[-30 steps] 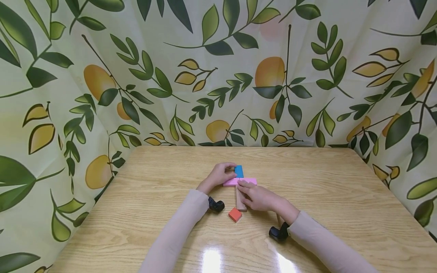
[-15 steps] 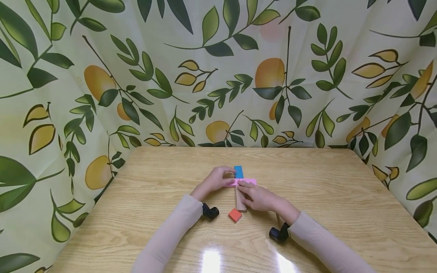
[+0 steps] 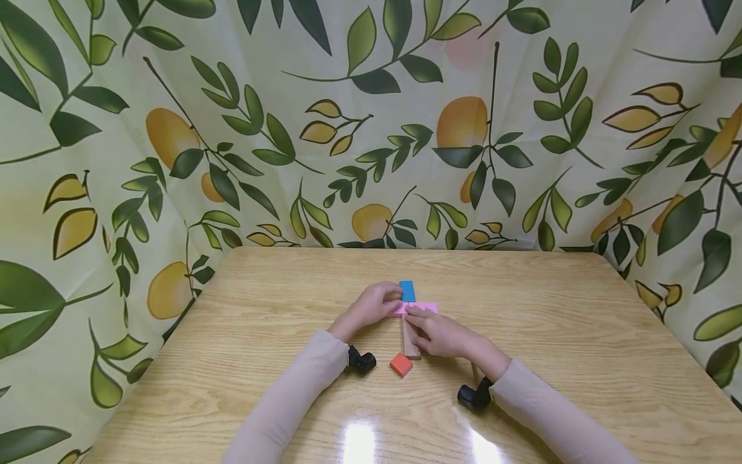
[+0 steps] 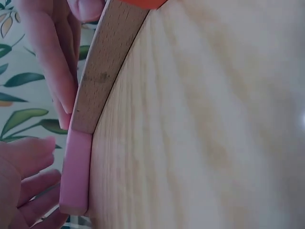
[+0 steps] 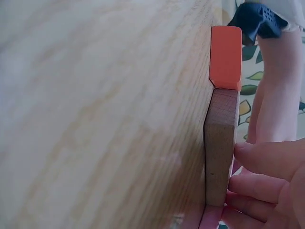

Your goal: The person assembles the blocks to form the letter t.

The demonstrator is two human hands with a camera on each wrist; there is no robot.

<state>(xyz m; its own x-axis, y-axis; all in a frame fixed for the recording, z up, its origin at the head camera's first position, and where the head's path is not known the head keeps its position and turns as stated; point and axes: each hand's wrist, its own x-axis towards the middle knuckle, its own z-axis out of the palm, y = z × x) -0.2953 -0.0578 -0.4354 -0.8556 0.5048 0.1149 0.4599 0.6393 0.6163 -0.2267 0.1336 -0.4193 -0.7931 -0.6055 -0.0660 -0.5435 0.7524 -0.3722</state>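
Observation:
In the head view, a blue block [image 3: 408, 291], a crosswise pink bar [image 3: 429, 307] with a seam at its middle and a natural wooden block [image 3: 412, 349] lie flat in a cross shape. My left hand [image 3: 371, 305] is at the left side, fingertips by the blue block's edge and thumb over the pink bar's left end. In the left wrist view, its fingers are loosely bent and spread beside the pink end [image 4: 76, 171]. My right hand [image 3: 445, 335] rests its fingertips on the pink bar, its thumb at the wooden block [image 5: 219, 162].
A red-orange block [image 3: 401, 365] lies turned cornerwise just in front of the wooden block. Black wrist cameras [image 3: 362, 362] hang below both sleeves, close over the wood-grain table [image 3: 278, 283]. A leaf-patterned cloth [image 3: 371, 129] surrounds the back and sides.
My left hand has drawn back slightly toward me from the blue block, its thumb now over the pink bar's left end. The right hand and the blocks stay in place.

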